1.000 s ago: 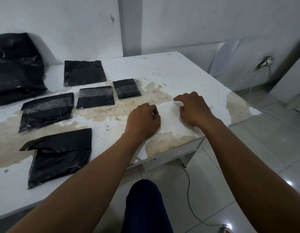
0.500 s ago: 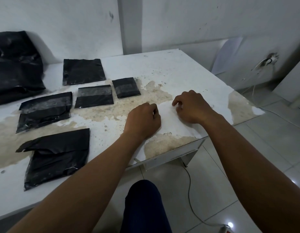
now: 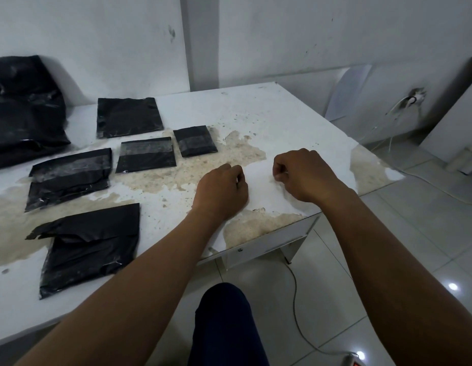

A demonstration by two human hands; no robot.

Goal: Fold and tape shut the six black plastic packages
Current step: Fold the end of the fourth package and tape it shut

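I see both hands resting on the worn white surface [image 3: 269, 114], knuckles up, well apart from the packages. The left hand [image 3: 221, 190] has its fingers curled under into a loose fist; its grip holds nothing that I can see. The right hand [image 3: 303, 173] sits just to the right, fingers likewise curled, thumb tucked against the forefinger, and I cannot tell whether anything thin is pinched there.

The black packages lie to the left. The nearest package [image 3: 89, 247] has its top flap folded over loosely. Beyond it lies a taped package [image 3: 68, 178], then a smaller taped package [image 3: 146, 154] to its right, and the smallest package [image 3: 195, 140] further right, a strip of clear tape across each. A flat package [image 3: 129, 117] lies farther back, near the wall. At the far left a big black bag [image 3: 23, 109] leans on the wall.

Brown patches show where the white coating has peeled. A dark-clad knee [image 3: 224, 320] shows below the near edge, and a white cable [image 3: 295, 307] trails over the tiled floor.
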